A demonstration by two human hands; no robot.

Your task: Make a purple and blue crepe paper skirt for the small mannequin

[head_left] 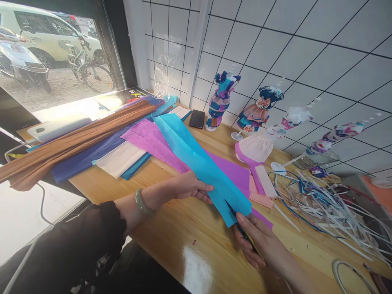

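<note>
A long strip of bright blue paper (203, 163) runs from the middle of the table toward me. My left hand (192, 187) pinches its near edge, thumb on top and fingers underneath. In my right hand (254, 239) is a pair of dark scissors (245, 232), gripped by the handles. One dark blade lies over the blue strip close to its near end; the other blade is hidden. Purple sheets (232, 173) show beneath and beside the strip.
Brown pleated paper (79, 136) and other coloured sheets lie at left. A black phone (197, 119) and several small dressed mannequins, one in a white-skirted dress (255, 145), stand along the tiled wall. Tangled narrow ribbons (330, 208) cover the right side.
</note>
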